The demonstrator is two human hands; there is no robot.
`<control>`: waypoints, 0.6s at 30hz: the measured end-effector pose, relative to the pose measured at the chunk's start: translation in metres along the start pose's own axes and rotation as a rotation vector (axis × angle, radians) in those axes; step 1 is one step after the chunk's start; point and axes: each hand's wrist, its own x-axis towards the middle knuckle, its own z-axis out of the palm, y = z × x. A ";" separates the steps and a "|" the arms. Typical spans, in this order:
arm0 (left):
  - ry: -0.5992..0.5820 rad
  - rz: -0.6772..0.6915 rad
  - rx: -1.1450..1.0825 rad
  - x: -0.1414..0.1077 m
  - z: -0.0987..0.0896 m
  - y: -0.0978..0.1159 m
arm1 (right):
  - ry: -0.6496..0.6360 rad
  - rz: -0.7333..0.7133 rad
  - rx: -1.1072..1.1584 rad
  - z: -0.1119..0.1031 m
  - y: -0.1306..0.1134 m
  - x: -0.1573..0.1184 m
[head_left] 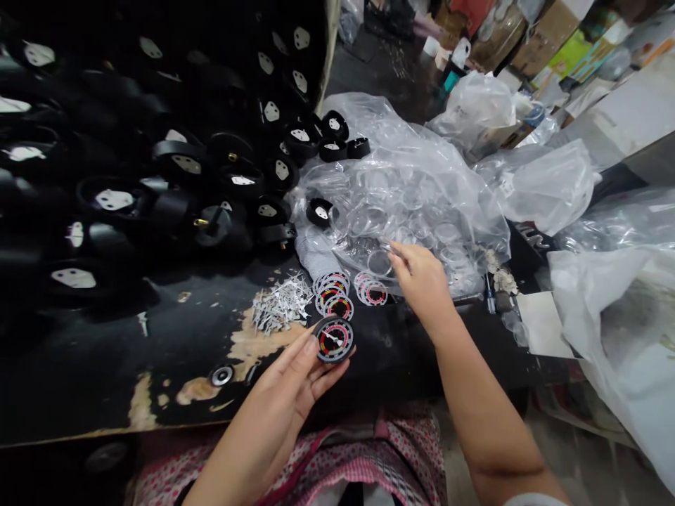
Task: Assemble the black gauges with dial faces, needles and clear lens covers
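Note:
My left hand (303, 376) holds a round pressure gauge (334, 340) in a black case, its dial and white pointer facing up. My right hand (422, 277) is at the near side of a clear plastic bag (363, 119), its fingers pinched at the edge of a clear round cover (378, 263). Many similar clear covers lie in and on the bag. Just beyond the gauge, printed dial plates (338, 307) are fanned out, with a smaller group of dial plates (376, 293) to their right. A heap of white pointers (282, 302) lies left of them.
Many black gauge cases (184, 158) with white plates inside pile up on the left. A small round part (222, 376) lies near the front edge of the worn black table (95, 379). To the right are a screwdriver (490, 295), a white card (543, 323) and plastic bags (548, 186).

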 end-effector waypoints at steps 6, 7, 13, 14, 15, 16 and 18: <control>0.014 -0.115 -0.218 0.010 0.004 0.011 | -0.032 -0.340 -0.018 0.003 -0.048 -0.054; 0.018 -0.116 -0.238 0.012 0.005 0.012 | -0.040 -0.367 -0.034 0.005 -0.053 -0.060; -0.032 0.021 -0.110 0.012 0.006 0.012 | -0.096 -0.430 0.115 0.001 -0.060 -0.070; -0.047 0.053 -0.045 0.011 0.005 0.010 | -0.099 -0.386 0.198 -0.002 -0.060 -0.069; -0.060 0.088 0.030 0.010 0.004 0.008 | -0.097 -0.327 0.288 -0.004 -0.061 -0.066; -0.068 0.128 0.112 0.009 0.003 0.005 | -0.096 -0.261 0.371 -0.005 -0.062 -0.063; -0.074 0.220 0.290 0.005 0.001 0.001 | -0.108 -0.154 0.456 -0.006 -0.066 -0.058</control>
